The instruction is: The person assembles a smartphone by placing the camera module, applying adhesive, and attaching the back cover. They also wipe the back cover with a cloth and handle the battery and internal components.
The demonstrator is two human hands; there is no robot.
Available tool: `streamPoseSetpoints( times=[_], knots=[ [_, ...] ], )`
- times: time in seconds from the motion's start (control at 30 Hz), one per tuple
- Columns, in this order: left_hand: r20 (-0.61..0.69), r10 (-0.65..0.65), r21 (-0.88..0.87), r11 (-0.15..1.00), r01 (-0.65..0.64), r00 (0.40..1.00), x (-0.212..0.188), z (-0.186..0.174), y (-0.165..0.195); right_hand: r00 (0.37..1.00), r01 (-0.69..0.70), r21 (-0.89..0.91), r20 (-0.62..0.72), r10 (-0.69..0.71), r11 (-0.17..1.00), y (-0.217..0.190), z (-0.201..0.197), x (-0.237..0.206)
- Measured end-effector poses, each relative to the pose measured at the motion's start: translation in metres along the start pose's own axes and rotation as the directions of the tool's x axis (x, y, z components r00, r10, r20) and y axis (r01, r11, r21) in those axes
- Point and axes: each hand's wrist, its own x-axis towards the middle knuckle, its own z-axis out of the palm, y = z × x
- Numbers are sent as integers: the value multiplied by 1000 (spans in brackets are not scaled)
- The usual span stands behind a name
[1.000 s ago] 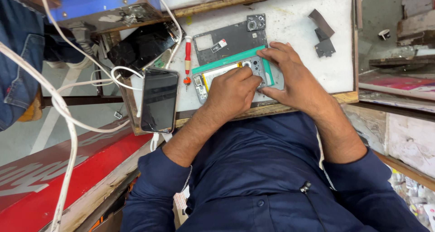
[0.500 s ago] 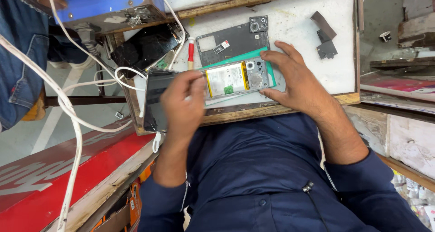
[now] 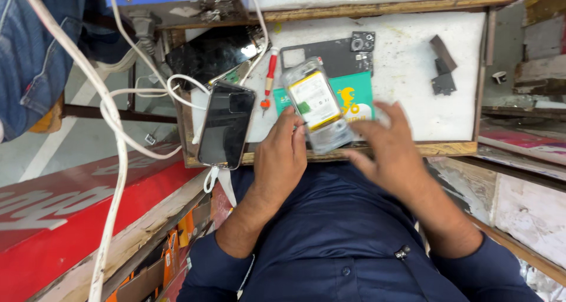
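Opened phone pinched in left hand fingers.

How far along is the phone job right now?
Done: the dark back cover is off and lies on the white bench. In hand: the left hand holds the opened phone, battery showing; the right hand is beside it, blurred. Left: the cover is not back on; the red screwdriver lies unused.

My opened phone, back cover off, shows its white and yellow battery; it tilts above the near table edge, over a green card.
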Motion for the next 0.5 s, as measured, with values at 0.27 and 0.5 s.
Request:
streamPoseSetpoints(
  times=[0.27,0.5],
  knots=[
    [85,10,162,986,-24,996,42,19,-4,990,138,85,-40,-135,987,-9,17,-2],
    [118,101,242,962,-128,988,53,22,-7,997,81,146,-16,-80,986,45,-7,40]
  ],
)
